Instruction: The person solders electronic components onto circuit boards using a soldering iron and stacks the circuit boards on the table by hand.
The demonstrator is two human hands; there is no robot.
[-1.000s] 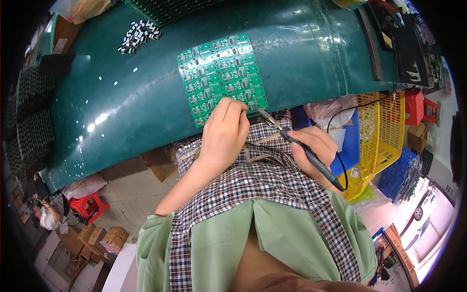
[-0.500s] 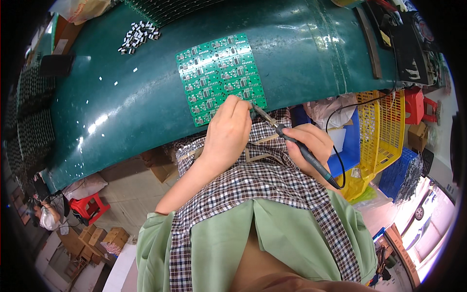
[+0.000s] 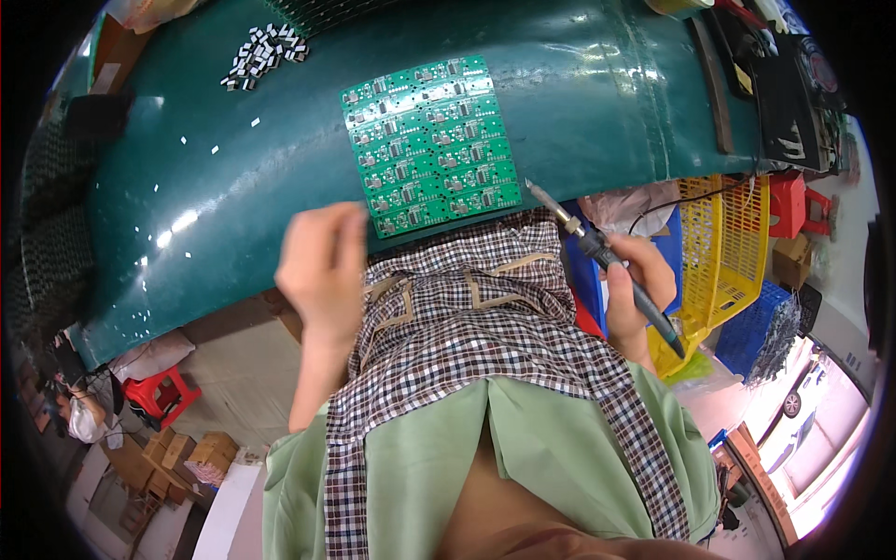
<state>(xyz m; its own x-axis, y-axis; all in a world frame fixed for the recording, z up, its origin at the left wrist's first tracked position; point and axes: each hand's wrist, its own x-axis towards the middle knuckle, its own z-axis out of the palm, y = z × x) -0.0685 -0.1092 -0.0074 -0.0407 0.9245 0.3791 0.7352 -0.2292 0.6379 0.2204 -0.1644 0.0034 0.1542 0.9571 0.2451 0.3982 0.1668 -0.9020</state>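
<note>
Both hands have moved apart: blurred left hand, whose grip I cannot tell, is beside the circuit-board panel, flat on the green table; right hand holds the soldering iron, tip just off the panel. Soldering seems paused; another touch would need the panel steady. Yellow basket may crowd right hand; black-and-white components lie piled at left.

The wide camera sits on the head, up above the fingers. It looks down on them from fairly close, and the green bench stretches out past them.
</note>
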